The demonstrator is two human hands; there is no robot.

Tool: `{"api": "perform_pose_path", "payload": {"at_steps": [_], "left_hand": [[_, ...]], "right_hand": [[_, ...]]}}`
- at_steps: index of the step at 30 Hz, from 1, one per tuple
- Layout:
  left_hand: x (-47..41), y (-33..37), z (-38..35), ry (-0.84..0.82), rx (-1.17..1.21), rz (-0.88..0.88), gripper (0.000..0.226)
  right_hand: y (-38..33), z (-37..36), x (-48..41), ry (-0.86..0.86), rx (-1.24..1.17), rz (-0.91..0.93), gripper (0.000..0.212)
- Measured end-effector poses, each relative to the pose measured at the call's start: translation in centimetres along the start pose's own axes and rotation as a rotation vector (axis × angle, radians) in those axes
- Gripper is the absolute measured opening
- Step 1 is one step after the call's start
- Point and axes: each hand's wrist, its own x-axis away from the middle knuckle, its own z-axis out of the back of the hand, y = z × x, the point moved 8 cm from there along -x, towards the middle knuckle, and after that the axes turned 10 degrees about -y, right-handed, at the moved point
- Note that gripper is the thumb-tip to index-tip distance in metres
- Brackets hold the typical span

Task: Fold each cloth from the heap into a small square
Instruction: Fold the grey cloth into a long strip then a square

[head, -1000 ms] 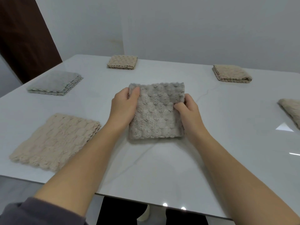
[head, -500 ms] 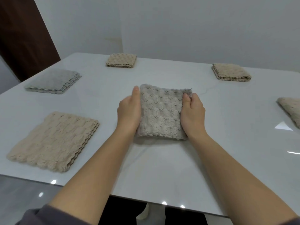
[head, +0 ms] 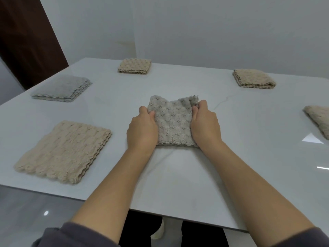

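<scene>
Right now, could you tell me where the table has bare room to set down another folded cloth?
The widest bare patch of the table lies right of the right hand, bordered by the far-right beige cloth and the cloth at the right edge. A narrower strip runs between the left hand and the large beige cloth.

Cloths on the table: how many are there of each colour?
Beige: 4, near left, far middle, far right, right edge.
Grey: 2, one at left, one between left hand and right hand.
Total: 6.

No readable text, labels, numbers or signs anywhere.
</scene>
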Motion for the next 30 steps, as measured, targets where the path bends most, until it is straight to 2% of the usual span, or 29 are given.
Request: {"api": "perform_pose_path", "payload": {"at_steps": [3, 5, 6, 8, 11, 14, 17, 21, 24, 27, 30], "left_hand": [[0.3, -0.3, 0.1, -0.099, -0.236, 0.033, 0.041], [0.5, -0.4, 1.4, -0.093, -0.382, 0.043, 0.044], [0.4, -0.1, 2.1, -0.06, -0.401, 0.016, 0.042], [-0.1, 1.3, 2.6, -0.019, -0.322, -0.148, 0.039], [-0.5, 3.7, -0.7, -0.229, -0.272, -0.451, 0.05], [-0.8, 3.1, -4.6, -0.477, -0.356, -0.49, 0.057], [-1.2, 2.0, -6.1, -0.556, -0.389, -0.467, 0.058], [-1.1, 2.3, -5.7, -0.557, -0.412, -0.437, 0.058], [-0.4, 2.3, -4.7, -0.502, -0.404, -0.383, 0.057], [1.0, 2.7, -1.5, -0.328, -0.421, -0.37, 0.046], [1.6, 3.1, 0.8, -0.183, -0.342, -0.345, 0.036]], "right_hand": [[0.2, 0.2, -0.1, -0.034, 0.083, 0.008, 0.029], [0.5, 1.1, -0.3, -0.034, 0.115, -0.03, 0.038], [0.7, 1.5, -0.4, -0.044, 0.134, -0.061, 0.043], [1.1, 1.7, -0.5, -0.091, 0.159, -0.122, 0.049], [0.2, 1.2, 0.1, -0.131, 0.232, -0.079, 0.047], [-0.5, -1.5, 1.3, -0.269, 0.343, 0.01, 0.057], [0.3, -4.4, 2.2, -0.438, 0.467, 0.018, 0.064], [0.6, -4.4, 1.9, -0.447, 0.487, 0.041, 0.065], [0.6, -3.5, 1.2, -0.471, 0.49, 0.13, 0.067], [1.2, -0.7, 0.0, -0.436, 0.538, 0.112, 0.07], [-0.2, 0.1, 0.4, -0.39, 0.482, 0.104, 0.059]]}}
